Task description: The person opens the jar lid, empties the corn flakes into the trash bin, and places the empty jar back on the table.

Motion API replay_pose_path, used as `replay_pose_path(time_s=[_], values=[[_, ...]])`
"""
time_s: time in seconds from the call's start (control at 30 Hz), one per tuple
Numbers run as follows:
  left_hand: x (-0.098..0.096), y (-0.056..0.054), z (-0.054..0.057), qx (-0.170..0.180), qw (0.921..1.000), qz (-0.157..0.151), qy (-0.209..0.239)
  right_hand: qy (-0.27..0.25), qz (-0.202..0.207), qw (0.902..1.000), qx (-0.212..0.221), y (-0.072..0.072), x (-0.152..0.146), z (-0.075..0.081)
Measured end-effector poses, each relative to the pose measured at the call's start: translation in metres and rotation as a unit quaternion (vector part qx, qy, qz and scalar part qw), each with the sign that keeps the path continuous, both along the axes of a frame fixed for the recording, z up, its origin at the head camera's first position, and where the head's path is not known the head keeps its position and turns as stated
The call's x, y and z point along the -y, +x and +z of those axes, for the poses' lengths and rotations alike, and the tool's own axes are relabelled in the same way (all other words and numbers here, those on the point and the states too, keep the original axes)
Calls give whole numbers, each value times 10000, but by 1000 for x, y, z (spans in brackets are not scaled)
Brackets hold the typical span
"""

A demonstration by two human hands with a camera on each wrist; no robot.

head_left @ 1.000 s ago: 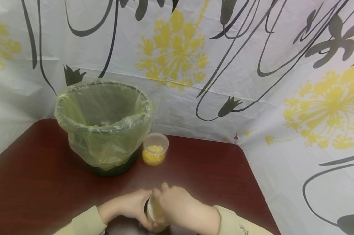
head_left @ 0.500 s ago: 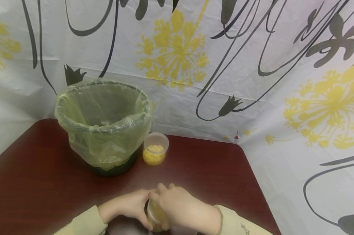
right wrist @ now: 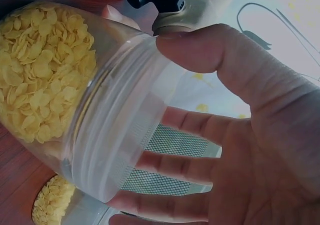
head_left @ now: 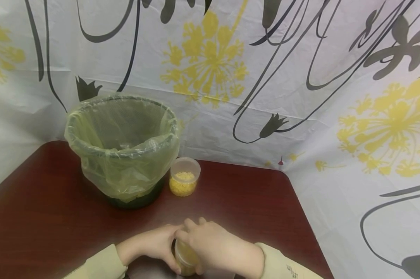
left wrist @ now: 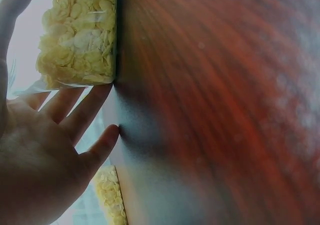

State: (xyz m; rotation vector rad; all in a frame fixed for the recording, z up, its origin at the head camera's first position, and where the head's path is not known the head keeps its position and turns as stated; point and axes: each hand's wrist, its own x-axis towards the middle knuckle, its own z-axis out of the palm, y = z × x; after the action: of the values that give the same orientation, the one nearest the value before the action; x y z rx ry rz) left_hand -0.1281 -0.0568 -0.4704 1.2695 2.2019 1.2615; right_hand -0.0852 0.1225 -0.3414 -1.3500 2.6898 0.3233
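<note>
A clear plastic jar of thin yellow flakes stands at the table's near edge, a screw lid on its top. My left hand holds the jar's side, thumb on one side and fingers curving round the other. Over the top, my right hand grips the lid, its thumb on the near rim and several fingers across the far side. In the head view the hands cover much of the jar. Both wrist views show the flakes through the clear wall.
An uncovered clear tub of yellow flakes stands farther back. Beside it is a dark mesh bin with a pale green bag over its rim. A patterned sheet hangs behind the dark red table.
My right hand has turned a little on the lid and its fingers have shifted, showing more of the lid's top. My left hand stays in place around the jar.
</note>
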Motion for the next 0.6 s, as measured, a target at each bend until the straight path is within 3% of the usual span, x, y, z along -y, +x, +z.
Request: replay_pose_path(time_s=[0.4, 0.6], values=[[0, 1, 0, 377, 9992, -75, 70, -202, 426, 9989, -45, 0, -4, 1], [0, 0, -1, 296, 9995, -51, 75, -247, 496, 9985, -39, -1, -5, 2]])
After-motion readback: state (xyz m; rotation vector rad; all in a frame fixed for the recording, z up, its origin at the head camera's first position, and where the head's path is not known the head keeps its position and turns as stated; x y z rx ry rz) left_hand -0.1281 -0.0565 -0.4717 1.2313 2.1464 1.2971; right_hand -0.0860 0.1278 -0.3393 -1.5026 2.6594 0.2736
